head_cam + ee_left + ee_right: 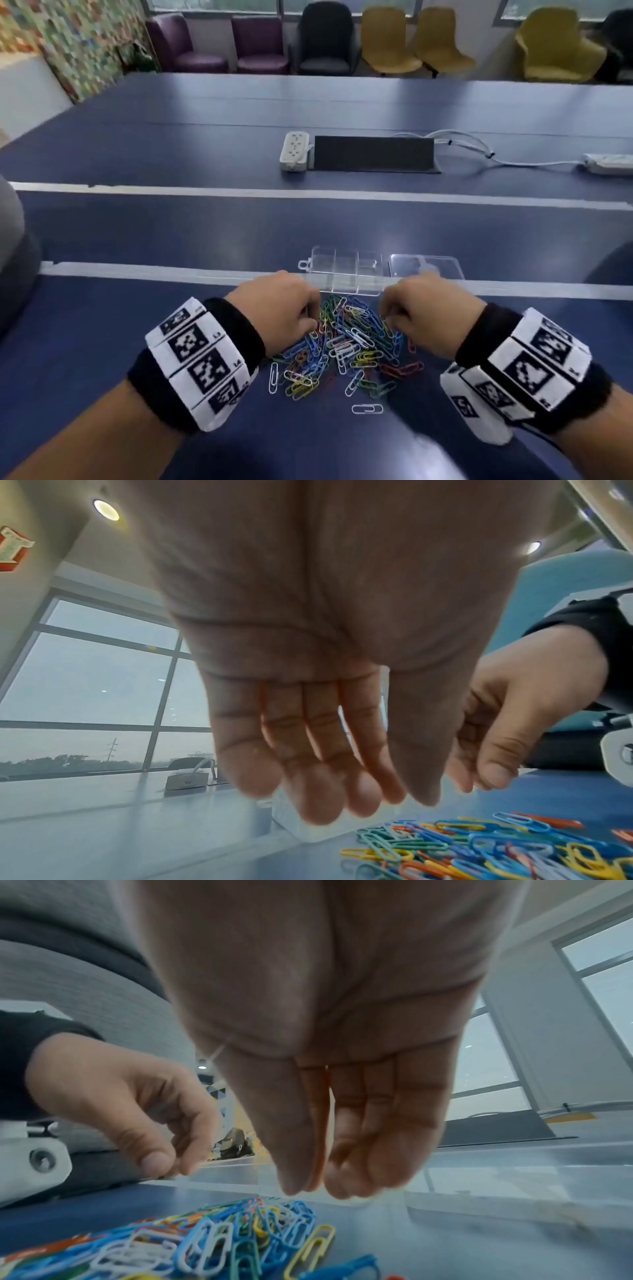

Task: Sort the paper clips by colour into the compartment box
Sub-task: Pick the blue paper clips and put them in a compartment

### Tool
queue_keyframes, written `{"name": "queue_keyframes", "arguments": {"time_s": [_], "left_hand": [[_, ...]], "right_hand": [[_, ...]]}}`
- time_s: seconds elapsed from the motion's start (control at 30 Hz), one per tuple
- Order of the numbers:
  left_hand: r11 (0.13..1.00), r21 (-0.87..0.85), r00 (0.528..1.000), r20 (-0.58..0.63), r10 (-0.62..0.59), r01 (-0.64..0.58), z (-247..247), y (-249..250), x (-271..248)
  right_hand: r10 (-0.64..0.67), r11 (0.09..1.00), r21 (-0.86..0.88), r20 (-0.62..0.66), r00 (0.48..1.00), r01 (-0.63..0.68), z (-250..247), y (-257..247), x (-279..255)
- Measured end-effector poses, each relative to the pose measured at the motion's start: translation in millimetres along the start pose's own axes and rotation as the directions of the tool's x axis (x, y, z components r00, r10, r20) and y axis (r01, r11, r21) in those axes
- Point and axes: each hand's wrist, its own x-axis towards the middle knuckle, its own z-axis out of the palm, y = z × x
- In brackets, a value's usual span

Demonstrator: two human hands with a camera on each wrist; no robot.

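Observation:
A pile of paper clips (pixel 342 346) in blue, yellow, green, red and white lies on the blue table. Just behind it stands the clear compartment box (pixel 342 270), with its clear lid (pixel 426 267) lying flat to its right. My left hand (pixel 313 318) hovers over the pile's left edge, fingers pointing down. The left wrist view shows these fingers (pixel 322 799) nearly straight and holding nothing, above the clips (pixel 479 850) and the box (pixel 301 829). My right hand (pixel 385 315) hovers over the pile's right edge. Its thumb and fingertips (pixel 294 1183) hang close together, empty, above the clips (pixel 205 1240).
A single white clip (pixel 367 408) lies apart in front of the pile. Farther back on the table (pixel 171 240) are a white power strip (pixel 294 150), a black panel (pixel 375 154), cables and a second strip (pixel 606 163). Chairs line the far wall.

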Motion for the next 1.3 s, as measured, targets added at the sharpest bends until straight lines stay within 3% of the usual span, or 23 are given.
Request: {"name": "queue_keyframes", "arguments": {"time_s": [0.37,0.9,1.07,1.3], "left_hand": [[1.000,0.005,0.999,0.039,0.009,-0.009,1.7,20.1,31.2],[0.995,-0.024,0.990,0.096,0.102,-0.100,13.0,54.6,55.0],[0.984,-0.124,0.992,0.019,0.128,-0.125,11.0,45.2,50.9],[0.989,-0.145,0.995,0.081,0.053,-0.041,7.2,39.6,51.5]], "right_hand": [[0.053,0.995,-0.082,0.051,0.997,-0.048,7.9,-1.4,20.8],[0.081,0.947,0.306,0.056,0.995,-0.094,3.5,33.4,-8.6],[-0.012,0.983,0.186,0.021,1.000,0.008,11.7,34.1,-7.9],[-0.064,0.975,0.216,0.092,0.994,0.042,15.4,39.1,-3.7]]}}
